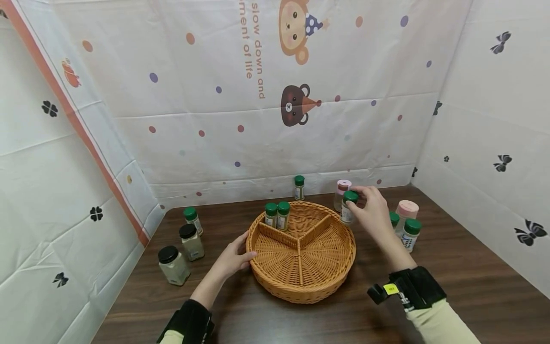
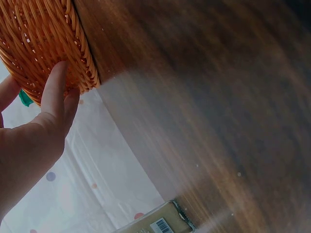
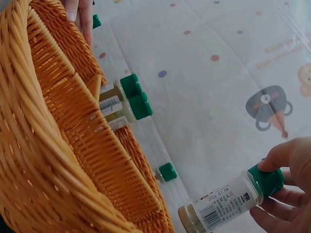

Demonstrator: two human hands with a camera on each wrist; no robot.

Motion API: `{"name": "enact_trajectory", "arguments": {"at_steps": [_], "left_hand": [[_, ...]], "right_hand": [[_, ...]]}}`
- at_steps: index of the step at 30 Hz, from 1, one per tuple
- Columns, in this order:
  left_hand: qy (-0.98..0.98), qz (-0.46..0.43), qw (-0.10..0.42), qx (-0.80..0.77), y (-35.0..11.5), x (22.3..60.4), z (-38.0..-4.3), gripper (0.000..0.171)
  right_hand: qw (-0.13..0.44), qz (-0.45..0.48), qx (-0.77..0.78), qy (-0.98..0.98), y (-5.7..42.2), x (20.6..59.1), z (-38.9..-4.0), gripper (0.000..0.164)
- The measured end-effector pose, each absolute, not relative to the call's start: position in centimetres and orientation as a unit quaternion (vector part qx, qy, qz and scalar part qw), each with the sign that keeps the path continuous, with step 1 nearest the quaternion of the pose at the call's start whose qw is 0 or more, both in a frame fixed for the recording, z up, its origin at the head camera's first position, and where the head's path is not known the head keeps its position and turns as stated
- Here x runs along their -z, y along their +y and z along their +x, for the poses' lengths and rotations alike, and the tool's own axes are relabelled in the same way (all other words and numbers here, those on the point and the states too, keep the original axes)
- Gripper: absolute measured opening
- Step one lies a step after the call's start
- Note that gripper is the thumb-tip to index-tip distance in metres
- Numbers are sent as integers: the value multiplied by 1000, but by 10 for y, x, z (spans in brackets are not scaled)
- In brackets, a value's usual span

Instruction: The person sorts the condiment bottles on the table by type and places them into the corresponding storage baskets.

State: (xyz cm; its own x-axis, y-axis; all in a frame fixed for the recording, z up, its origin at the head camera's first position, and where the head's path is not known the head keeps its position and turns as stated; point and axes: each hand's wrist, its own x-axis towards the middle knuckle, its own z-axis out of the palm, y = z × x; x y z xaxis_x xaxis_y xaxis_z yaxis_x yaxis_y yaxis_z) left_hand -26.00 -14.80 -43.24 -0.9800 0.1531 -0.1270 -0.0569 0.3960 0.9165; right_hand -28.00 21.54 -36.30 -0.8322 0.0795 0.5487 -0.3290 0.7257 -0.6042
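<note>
My right hand point(image 1: 370, 210) holds a spice jar point(image 1: 346, 215) by its green cap, thumb and fingers on either side. The jar hangs near the right back rim of a round wicker basket point(image 1: 302, 297). In the right wrist view the spice jar point(image 3: 221, 208) is tilted, its label and pale contents showing. My left hand point(image 1: 233, 258) grips the basket's left rim. Two green-capped jars point(image 1: 277, 217) stand side by side in the basket's back left compartment. The other two compartments hold nothing visible.
Behind the basket are a green-capped jar point(image 1: 299, 188) and a pink-lidded jar point(image 1: 339, 193). At right stand another pink-lidded jar point(image 1: 406, 210) and green-capped ones point(image 1: 409, 236). Black-lidded jars point(image 1: 174, 267) and a green-capped jar point(image 1: 193, 220) are at left.
</note>
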Motion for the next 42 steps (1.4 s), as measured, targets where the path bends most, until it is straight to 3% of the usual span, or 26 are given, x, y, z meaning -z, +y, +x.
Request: {"name": "enact_trajectory", "arguments": {"at_steps": [35, 42], "left_hand": [[831, 26, 98, -547, -148, 431, -260, 69], [822, 24, 107, -558, -149, 431, -263, 69]], "right_hand": [[200, 119, -361, -903, 145, 366, -317, 39], [163, 116, -378, -904, 133, 367, -324, 39]]}}
